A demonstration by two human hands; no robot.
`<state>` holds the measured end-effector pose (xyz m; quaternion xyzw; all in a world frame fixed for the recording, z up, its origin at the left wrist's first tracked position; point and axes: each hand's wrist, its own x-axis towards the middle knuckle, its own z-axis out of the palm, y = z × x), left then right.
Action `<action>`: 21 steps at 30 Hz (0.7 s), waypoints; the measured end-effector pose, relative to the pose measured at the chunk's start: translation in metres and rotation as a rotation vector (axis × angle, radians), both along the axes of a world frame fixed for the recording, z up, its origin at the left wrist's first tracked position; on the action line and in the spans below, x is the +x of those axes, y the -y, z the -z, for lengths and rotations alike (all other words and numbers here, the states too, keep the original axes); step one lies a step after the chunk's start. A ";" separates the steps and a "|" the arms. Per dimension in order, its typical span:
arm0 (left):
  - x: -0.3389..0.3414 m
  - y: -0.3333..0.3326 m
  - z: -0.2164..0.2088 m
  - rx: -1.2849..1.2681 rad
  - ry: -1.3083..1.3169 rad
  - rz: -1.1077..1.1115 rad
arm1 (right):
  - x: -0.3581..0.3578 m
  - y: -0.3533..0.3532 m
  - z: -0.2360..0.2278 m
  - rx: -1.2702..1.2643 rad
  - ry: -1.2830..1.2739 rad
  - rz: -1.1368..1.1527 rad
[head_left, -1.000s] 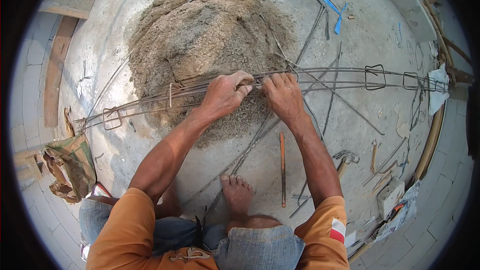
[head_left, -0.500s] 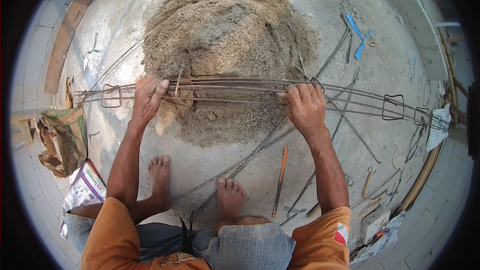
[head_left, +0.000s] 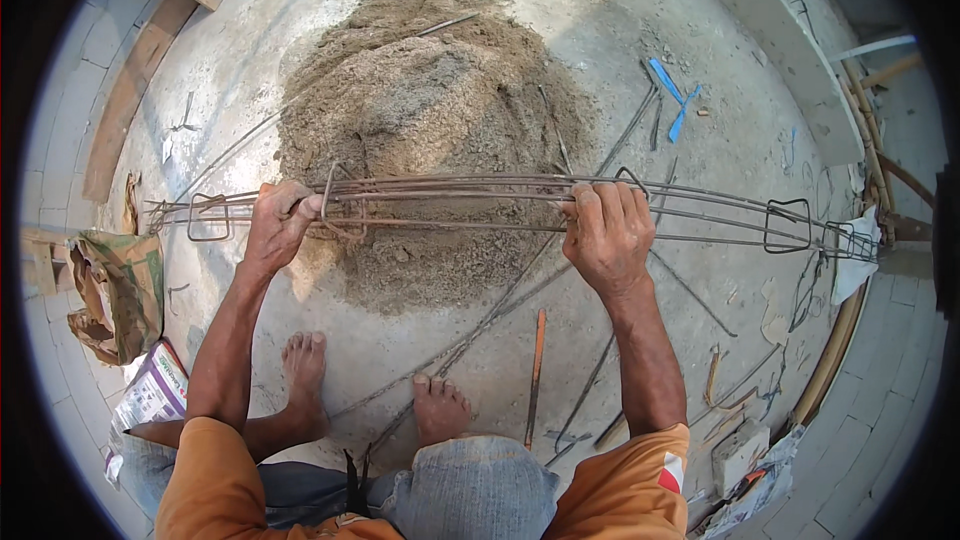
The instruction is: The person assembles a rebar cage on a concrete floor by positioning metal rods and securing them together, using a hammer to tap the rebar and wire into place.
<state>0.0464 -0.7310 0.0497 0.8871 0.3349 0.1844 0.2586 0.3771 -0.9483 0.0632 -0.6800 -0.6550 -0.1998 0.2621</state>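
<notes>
A long, narrow rebar cage [head_left: 450, 181] of thin rusty rods stretches across in front of me, above a heap of grey-brown sand or mortar mix [head_left: 430, 105]. My left hand [head_left: 280, 228] is closed round the rods, between two bent-wire stirrups. One squarish stirrup [head_left: 209, 238] is left of that hand; another, tilted stirrup [head_left: 328, 196] stands just to its right. With its back facing up, my right hand [head_left: 608, 238] grips the rods next to a stirrup mostly hidden behind it. Farther right hangs another stirrup [head_left: 766, 228]. The fingertips of both hands are partly hidden.
Loose steel rods [head_left: 490, 318] cross the concrete floor near my bare feet. An orange-and-dark strip [head_left: 536, 380] lies beside them. An open paper sack [head_left: 140, 290] sits at left, blue strips [head_left: 676, 100] at upper right. Timber [head_left: 135, 100] edges the left side.
The whole view has shifted, so the floor and heap appear farther left and lower. The rebar cage sits more level in the picture, and both hands keep their hold on it.
</notes>
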 end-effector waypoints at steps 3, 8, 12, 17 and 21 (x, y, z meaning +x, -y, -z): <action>0.004 0.001 -0.005 -0.014 -0.016 0.006 | 0.006 0.002 -0.013 0.013 0.016 -0.001; 0.014 0.000 -0.016 0.043 -0.022 0.013 | 0.018 -0.003 -0.024 0.092 0.097 0.012; -0.012 -0.022 -0.024 -0.219 -0.009 0.018 | -0.003 -0.019 -0.005 -0.046 -0.016 -0.078; -0.004 -0.050 0.000 -0.055 0.060 0.089 | 0.017 0.025 0.031 -0.156 -0.050 0.075; -0.042 -0.055 -0.012 -0.060 0.069 0.107 | 0.011 0.009 0.040 -0.143 -0.036 0.047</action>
